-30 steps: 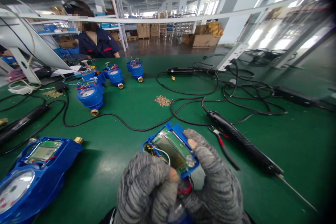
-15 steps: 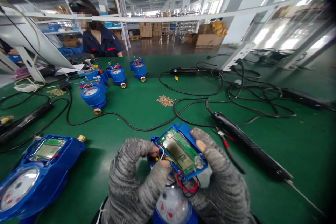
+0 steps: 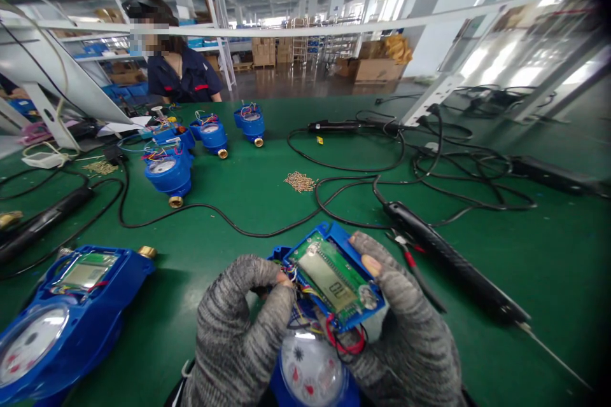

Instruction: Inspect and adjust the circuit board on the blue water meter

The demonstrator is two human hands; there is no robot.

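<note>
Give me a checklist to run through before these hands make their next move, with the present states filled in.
1. Right hand steadying the display unit: ok, fingers at its blue edge.
2. Exact wire in the left hand: cannot tell; fingertips close on the coloured wires, but the detail is too small.
3. Screen showing something: ok, dark characters are visible.
4. Red wire loop tucked in: not ok, it hangs out below the display unit.
5. Black corded tool apart from both hands: ok, lying on the green tabletop.
</note>
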